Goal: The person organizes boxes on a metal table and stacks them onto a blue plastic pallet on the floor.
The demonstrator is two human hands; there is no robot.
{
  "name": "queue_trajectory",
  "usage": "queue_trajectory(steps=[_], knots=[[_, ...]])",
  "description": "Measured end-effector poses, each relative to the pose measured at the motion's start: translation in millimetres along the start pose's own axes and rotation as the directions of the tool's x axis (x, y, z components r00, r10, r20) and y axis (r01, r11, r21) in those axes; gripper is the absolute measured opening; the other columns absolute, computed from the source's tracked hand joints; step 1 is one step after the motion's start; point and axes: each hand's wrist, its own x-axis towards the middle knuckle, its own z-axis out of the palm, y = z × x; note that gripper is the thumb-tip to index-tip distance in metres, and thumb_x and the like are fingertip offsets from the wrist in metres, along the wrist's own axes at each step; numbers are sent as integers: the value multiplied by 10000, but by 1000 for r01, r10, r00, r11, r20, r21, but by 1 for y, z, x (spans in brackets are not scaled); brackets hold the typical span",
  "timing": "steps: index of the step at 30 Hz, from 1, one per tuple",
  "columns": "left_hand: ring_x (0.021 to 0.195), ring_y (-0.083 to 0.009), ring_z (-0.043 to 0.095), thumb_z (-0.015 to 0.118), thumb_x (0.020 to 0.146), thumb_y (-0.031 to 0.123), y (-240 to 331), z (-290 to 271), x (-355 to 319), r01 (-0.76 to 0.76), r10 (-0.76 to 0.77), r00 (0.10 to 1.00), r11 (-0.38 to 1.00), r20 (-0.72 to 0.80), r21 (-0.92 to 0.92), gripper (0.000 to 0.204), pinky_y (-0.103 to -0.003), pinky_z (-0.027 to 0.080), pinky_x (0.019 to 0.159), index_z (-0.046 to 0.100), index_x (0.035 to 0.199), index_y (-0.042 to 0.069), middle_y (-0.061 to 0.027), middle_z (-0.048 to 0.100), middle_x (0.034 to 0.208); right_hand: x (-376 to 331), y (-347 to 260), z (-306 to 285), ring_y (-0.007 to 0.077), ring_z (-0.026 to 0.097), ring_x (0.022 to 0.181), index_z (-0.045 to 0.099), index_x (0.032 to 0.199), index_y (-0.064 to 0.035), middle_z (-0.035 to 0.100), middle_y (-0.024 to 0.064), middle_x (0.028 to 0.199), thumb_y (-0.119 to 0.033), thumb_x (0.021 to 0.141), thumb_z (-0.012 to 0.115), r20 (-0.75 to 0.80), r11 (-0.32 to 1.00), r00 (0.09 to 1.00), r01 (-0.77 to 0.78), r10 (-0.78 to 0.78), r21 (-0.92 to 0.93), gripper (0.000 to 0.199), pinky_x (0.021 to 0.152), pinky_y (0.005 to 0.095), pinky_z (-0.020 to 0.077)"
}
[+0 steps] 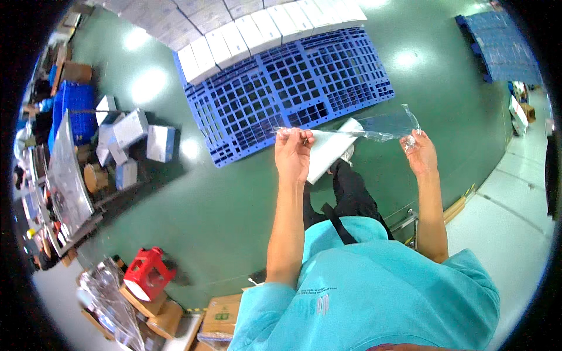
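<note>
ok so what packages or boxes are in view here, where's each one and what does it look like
clear plastic bag: stretched between left hand and right hand, transparent, flat.
white cartons: top centre, in rows on the blue pallet.
small white and blue boxes: left, in a loose pile on the floor.
brown cardboard boxes: bottom left, one with a green label.
red container: lower left, on a carton.

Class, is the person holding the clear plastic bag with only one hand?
No. Both hands, left and right, grip the clear plastic bag, stretched between them.

White boxes (246, 29) line the blue pallet (293, 88); brown cartons (221, 316), perhaps labelled, sit below.
</note>
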Motion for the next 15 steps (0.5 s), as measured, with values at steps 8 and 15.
queue_trajectory(steps=[8,15], knots=[[803,-216,602,550,915,48,28,63,-17,157,-197,950,972,244,173,105,-342,513,733,508,832,96,-59,595,813,-72,-18,-15,204,579,674,482,900,-37,519,70,770,-42,905,537,-49,963,979,201,-196,178,55,684,380,540],[800,-216,606,564,912,61,39,78,-21,179,-279,903,936,326,304,89,-337,507,724,534,833,89,-75,617,825,-96,0,-24,181,562,627,467,871,-41,503,67,743,-21,891,541,-129,923,971,234,-204,306,80,685,392,556]])
